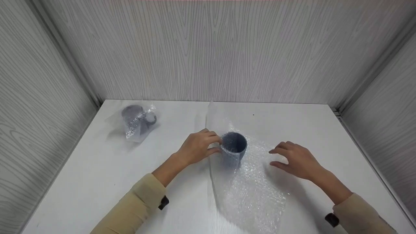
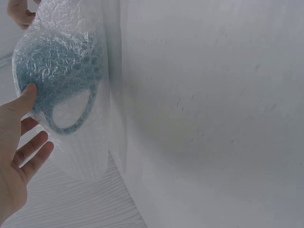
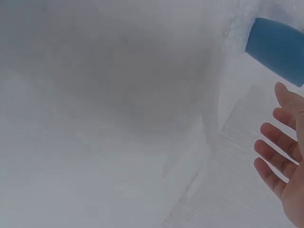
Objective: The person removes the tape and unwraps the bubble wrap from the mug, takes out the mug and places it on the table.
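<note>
A blue-grey mug (image 1: 239, 143) stands upright on a sheet of bubble wrap (image 1: 253, 191), its mouth facing up. One side of the sheet is raised against the mug and covers its handle, which shows through the wrap in the left wrist view. My left hand (image 1: 198, 146) touches the wrapped side of the mug near the rim; its thumb (image 2: 29, 95) presses on the wrap while the other fingers lie loosely extended. To the right of the mug, my right hand (image 1: 295, 159) hovers with fingers apart and nothing in them. The mug's bare side (image 3: 278, 47) faces it.
A second mug (image 1: 133, 118), enclosed in bubble wrap, sits at the back left of the white table (image 1: 156, 149). Grey wood-grain panels (image 1: 195, 52) rise behind and on both sides. The wrap sheet extends toward the table's front.
</note>
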